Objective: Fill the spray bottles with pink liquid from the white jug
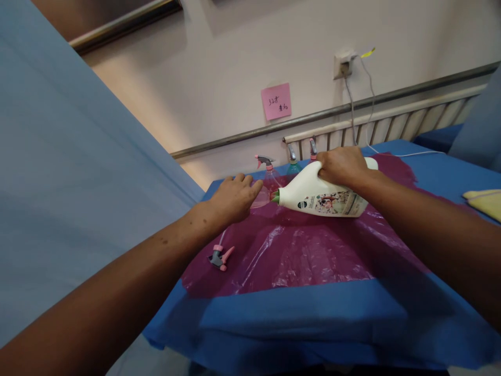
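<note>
My right hand (342,164) is closed around the handle of a large white detergent jug (332,201) with a floral label. The jug lies tipped to the left, its green-lined mouth close to the neck of a clear pink bottle (259,198). That bottle leans toward the jug, with my left hand (237,198) closed around it; its lower part is hidden behind the hand. Whether liquid is flowing between them I cannot tell. A grey and pink spray trigger head (218,258) with its tube lies near my left forearm.
Behind the jug stand a pink spray bottle (270,175), a teal one (293,166) and another with a pink collar (313,150). Shiny maroon plastic (297,256) covers part of the blue table cloth (297,313). A yellow cloth (485,202) lies right; a blue curtain (86,172) hangs left.
</note>
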`<state>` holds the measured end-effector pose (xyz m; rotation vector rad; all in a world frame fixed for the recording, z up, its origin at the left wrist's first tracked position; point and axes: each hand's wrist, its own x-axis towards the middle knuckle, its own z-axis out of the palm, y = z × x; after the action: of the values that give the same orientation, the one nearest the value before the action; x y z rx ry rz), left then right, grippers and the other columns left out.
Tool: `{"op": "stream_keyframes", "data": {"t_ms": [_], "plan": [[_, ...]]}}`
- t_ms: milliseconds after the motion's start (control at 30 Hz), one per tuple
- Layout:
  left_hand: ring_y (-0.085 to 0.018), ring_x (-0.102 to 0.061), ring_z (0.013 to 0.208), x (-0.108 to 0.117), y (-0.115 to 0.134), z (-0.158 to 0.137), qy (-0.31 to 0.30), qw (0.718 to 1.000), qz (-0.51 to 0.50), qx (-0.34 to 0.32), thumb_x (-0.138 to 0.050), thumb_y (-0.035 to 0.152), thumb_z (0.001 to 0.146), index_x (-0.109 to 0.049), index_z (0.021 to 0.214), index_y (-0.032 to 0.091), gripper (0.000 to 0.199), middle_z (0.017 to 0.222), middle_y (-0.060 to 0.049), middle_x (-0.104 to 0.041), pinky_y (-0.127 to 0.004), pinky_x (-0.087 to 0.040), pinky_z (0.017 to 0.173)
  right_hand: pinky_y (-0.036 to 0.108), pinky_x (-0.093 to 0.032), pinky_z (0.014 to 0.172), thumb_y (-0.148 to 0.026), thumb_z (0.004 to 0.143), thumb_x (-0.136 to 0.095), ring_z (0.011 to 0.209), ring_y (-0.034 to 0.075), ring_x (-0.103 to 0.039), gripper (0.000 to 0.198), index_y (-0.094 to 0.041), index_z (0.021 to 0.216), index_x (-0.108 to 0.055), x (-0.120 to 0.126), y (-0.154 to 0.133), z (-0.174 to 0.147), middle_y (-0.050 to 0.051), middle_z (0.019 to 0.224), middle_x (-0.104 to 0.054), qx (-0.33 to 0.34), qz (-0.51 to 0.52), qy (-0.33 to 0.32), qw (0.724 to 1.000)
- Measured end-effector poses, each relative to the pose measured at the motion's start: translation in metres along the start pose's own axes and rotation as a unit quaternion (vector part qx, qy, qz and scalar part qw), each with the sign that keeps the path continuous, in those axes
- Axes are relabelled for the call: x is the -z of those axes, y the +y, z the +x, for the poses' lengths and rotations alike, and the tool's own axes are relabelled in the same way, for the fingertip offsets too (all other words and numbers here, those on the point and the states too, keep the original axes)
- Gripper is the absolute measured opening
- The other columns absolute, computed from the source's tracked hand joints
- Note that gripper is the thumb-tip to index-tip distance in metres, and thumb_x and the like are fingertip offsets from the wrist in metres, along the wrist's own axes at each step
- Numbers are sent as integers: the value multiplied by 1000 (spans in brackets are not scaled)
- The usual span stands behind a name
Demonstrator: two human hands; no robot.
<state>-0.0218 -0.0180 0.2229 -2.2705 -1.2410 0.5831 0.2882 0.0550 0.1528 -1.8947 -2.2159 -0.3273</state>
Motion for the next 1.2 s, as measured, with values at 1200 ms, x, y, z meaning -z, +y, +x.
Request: {"op": "stream_keyframes", "data": {"t_ms": [1200], "plan": [[-35, -61, 123, 8, -2, 9, 23, 997, 65, -32, -63, 9, 96, -56, 154, 18, 60, 141, -19, -70, -42, -45, 90, 45, -49, 86, -43, 97, -59, 101, 37, -74, 42, -24, 124, -85, -1, 2, 0, 17, 108, -83, -2, 16, 4, 1000]]}}
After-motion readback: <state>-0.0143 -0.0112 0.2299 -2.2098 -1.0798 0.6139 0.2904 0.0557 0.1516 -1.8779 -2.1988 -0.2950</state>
